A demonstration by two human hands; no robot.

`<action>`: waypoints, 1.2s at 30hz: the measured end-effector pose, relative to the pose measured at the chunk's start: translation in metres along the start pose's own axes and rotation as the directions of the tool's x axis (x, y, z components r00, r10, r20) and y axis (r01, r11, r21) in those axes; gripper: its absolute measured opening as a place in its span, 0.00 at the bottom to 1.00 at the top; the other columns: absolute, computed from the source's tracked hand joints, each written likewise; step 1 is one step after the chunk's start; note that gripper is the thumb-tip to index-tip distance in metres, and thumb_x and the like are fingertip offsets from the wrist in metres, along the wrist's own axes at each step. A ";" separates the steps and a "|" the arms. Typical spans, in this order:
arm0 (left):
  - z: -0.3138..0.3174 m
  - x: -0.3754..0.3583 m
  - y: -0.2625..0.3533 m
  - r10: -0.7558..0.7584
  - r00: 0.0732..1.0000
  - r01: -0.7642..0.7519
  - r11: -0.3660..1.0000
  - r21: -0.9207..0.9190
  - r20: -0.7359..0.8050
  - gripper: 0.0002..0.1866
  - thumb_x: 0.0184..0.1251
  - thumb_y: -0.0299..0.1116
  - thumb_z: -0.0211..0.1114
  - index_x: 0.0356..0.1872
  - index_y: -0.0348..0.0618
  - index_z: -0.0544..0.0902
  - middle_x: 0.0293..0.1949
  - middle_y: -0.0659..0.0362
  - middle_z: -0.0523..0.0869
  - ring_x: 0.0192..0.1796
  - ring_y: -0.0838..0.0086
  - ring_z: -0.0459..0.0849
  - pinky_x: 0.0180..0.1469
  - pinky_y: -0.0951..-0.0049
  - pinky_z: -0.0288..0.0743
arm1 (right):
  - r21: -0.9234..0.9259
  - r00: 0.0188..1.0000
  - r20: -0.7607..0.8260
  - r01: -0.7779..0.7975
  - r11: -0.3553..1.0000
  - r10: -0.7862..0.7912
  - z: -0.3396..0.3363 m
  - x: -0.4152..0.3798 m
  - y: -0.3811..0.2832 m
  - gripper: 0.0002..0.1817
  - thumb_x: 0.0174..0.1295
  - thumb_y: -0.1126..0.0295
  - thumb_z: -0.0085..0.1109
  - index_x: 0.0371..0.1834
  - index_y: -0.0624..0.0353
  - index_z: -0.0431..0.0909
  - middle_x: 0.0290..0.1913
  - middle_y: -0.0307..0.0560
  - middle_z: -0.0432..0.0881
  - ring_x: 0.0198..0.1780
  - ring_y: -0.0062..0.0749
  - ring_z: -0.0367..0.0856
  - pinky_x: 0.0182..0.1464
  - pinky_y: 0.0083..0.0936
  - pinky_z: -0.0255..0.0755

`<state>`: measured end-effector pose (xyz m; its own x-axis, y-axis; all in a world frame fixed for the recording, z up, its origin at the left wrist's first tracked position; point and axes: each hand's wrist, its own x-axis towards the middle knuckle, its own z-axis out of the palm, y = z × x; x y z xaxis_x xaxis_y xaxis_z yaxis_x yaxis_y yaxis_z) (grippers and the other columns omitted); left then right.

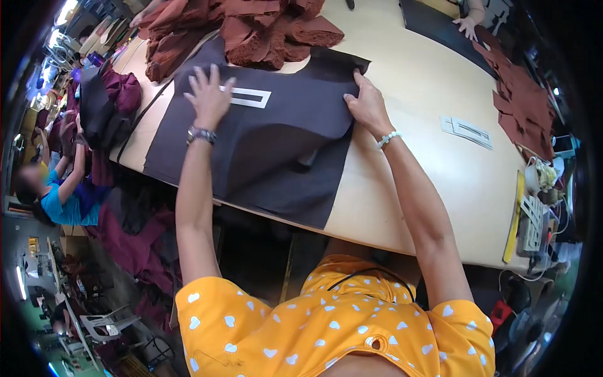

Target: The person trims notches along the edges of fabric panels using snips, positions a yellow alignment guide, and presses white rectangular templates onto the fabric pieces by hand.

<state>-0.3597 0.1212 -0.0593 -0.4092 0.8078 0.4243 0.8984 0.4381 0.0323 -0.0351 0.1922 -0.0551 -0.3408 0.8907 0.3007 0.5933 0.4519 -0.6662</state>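
Note:
Dark cut fabric (270, 144) lies in front of me, its near edge hanging at the table's front edge and a raised fold across its middle. On its upper part rests a white rectangular template (254, 97) with a slot. My left hand (210, 100), fingers spread, is over the fabric at the template's left end. At the fabric's upper right corner, my right hand (366, 100) pinches the edge between thumb and fingers.
Rust-brown fabric pieces (251, 31) are heaped at the back. More white templates (468, 131) lie on the table (408, 182) at right, beside a yellow ruler (514, 217) and brown pieces (524, 107). Another person's hand (466, 26) is at the far side; a person in blue (59, 198) is at left.

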 end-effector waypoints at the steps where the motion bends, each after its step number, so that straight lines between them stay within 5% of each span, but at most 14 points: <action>1: -0.009 -0.015 0.023 0.019 0.994 -0.003 0.990 -0.143 0.108 0.37 0.64 0.61 0.46 0.68 0.50 0.58 0.70 0.44 0.50 0.71 0.46 0.48 0.63 0.33 0.44 | 0.017 1.000 0.020 -0.006 1.000 0.005 -0.002 0.001 0.000 0.32 0.54 0.72 0.52 0.63 0.73 0.59 0.60 0.66 0.67 0.61 0.55 0.66 0.63 0.35 0.61; 3: -0.008 -0.038 0.054 0.109 0.963 -0.036 0.959 -0.282 0.245 0.39 0.63 0.64 0.44 0.68 0.50 0.58 0.70 0.46 0.50 0.72 0.49 0.46 0.65 0.36 0.41 | 0.024 0.999 0.034 -0.017 1.000 0.017 -0.002 0.001 0.004 0.31 0.55 0.72 0.52 0.63 0.73 0.58 0.60 0.65 0.68 0.59 0.54 0.69 0.61 0.34 0.63; 5: -0.004 -0.058 0.070 0.199 0.927 -0.130 0.965 -0.226 0.319 0.39 0.62 0.64 0.46 0.68 0.50 0.58 0.70 0.46 0.52 0.72 0.50 0.46 0.65 0.36 0.39 | 0.005 0.999 0.018 -0.029 1.000 0.029 -0.001 0.000 0.007 0.31 0.56 0.73 0.50 0.65 0.71 0.57 0.60 0.64 0.68 0.53 0.50 0.76 0.57 0.32 0.68; 8: -0.002 -0.064 0.072 0.190 0.953 -0.135 0.964 -0.228 0.238 0.39 0.61 0.64 0.48 0.67 0.50 0.60 0.70 0.47 0.53 0.72 0.50 0.46 0.65 0.35 0.39 | 0.593 0.965 0.164 -0.261 0.762 0.202 -0.020 -0.018 0.005 0.32 0.55 0.75 0.47 0.67 0.67 0.54 0.60 0.60 0.70 0.40 0.40 0.82 0.48 0.27 0.74; 11: 0.001 -0.061 0.071 0.154 0.961 -0.101 0.968 -0.228 0.228 0.39 0.61 0.63 0.49 0.67 0.49 0.60 0.69 0.47 0.54 0.72 0.51 0.47 0.65 0.35 0.39 | 0.664 0.988 0.080 -0.152 0.732 0.132 -0.011 -0.023 0.019 0.35 0.53 0.77 0.46 0.68 0.63 0.51 0.60 0.57 0.71 0.30 0.30 0.82 0.39 0.23 0.76; 12: 0.000 -0.060 0.071 0.148 0.956 -0.103 0.978 -0.182 0.253 0.39 0.61 0.64 0.47 0.68 0.53 0.58 0.70 0.48 0.52 0.72 0.51 0.46 0.65 0.35 0.39 | 0.484 0.991 0.079 -0.132 0.865 0.107 -0.010 -0.021 0.022 0.36 0.50 0.78 0.50 0.67 0.63 0.55 0.58 0.58 0.72 0.37 0.37 0.83 0.44 0.28 0.75; 15: 0.000 -0.060 0.072 0.146 0.956 -0.102 0.978 -0.180 0.253 0.39 0.61 0.64 0.47 0.68 0.53 0.58 0.70 0.48 0.52 0.72 0.51 0.46 0.65 0.36 0.39 | 0.113 0.994 -0.062 0.099 0.989 -0.092 0.010 -0.004 0.039 0.36 0.48 0.77 0.55 0.66 0.62 0.58 0.53 0.58 0.75 0.45 0.45 0.80 0.50 0.33 0.72; 16: 0.000 -0.060 0.071 0.147 0.956 -0.103 0.979 -0.176 0.255 0.39 0.61 0.64 0.48 0.68 0.53 0.58 0.70 0.48 0.52 0.72 0.51 0.46 0.65 0.36 0.39 | 0.143 1.000 -0.021 -0.005 0.990 0.009 0.005 -0.002 0.028 0.33 0.48 0.75 0.58 0.62 0.62 0.63 0.49 0.58 0.78 0.51 0.49 0.76 0.54 0.37 0.69; 22: -0.002 -0.061 0.071 0.155 0.955 -0.118 0.980 -0.157 0.252 0.42 0.56 0.67 0.51 0.69 0.55 0.57 0.70 0.47 0.52 0.72 0.50 0.47 0.65 0.36 0.40 | 0.038 0.986 -0.053 -0.159 0.987 0.161 -0.014 -0.002 0.037 0.25 0.50 0.73 0.58 0.55 0.62 0.70 0.44 0.55 0.81 0.48 0.48 0.78 0.53 0.36 0.70; 25: -0.003 -0.064 0.073 0.169 0.953 -0.134 0.979 -0.152 0.252 0.43 0.54 0.68 0.53 0.69 0.59 0.57 0.70 0.46 0.52 0.72 0.48 0.47 0.65 0.35 0.40 | -0.001 0.974 -0.219 -0.051 0.999 0.050 -0.033 -0.015 0.065 0.19 0.51 0.73 0.57 0.48 0.63 0.77 0.40 0.54 0.83 0.39 0.43 0.82 0.46 0.34 0.74; 28: 0.002 -0.064 0.070 0.185 0.961 -0.152 0.975 -0.162 0.206 0.44 0.51 0.70 0.55 0.69 0.62 0.58 0.70 0.45 0.52 0.71 0.46 0.48 0.65 0.35 0.39 | 0.264 0.955 -0.090 -0.251 0.931 0.283 -0.062 -0.023 0.072 0.15 0.52 0.74 0.57 0.44 0.64 0.80 0.32 0.50 0.83 0.27 0.31 0.81 0.32 0.25 0.76; 31: -0.007 -0.062 0.076 0.168 0.952 -0.129 0.978 -0.162 0.255 0.48 0.46 0.73 0.56 0.67 0.57 0.61 0.69 0.44 0.53 0.71 0.46 0.47 0.65 0.35 0.39 | 0.461 0.943 -0.106 -0.234 0.856 0.315 -0.076 -0.029 0.064 0.14 0.53 0.75 0.58 0.44 0.65 0.80 0.26 0.43 0.80 0.19 0.20 0.76 0.21 0.17 0.70; 36: -0.014 -0.063 0.079 0.153 0.942 -0.097 0.976 -0.193 0.299 0.50 0.44 0.73 0.57 0.68 0.57 0.61 0.70 0.45 0.51 0.72 0.47 0.45 0.65 0.35 0.37 | 0.703 0.993 -0.022 -0.067 0.708 0.116 -0.063 -0.019 -0.001 0.13 0.54 0.75 0.58 0.44 0.65 0.80 0.29 0.42 0.80 0.21 0.20 0.77 0.22 0.15 0.72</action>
<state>-0.2607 0.0998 -0.0705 -0.2962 0.9457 0.1342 0.9477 0.2734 0.1649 0.0164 0.1781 -0.0168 -0.2539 0.9379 0.2363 -0.0693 0.2261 -0.9716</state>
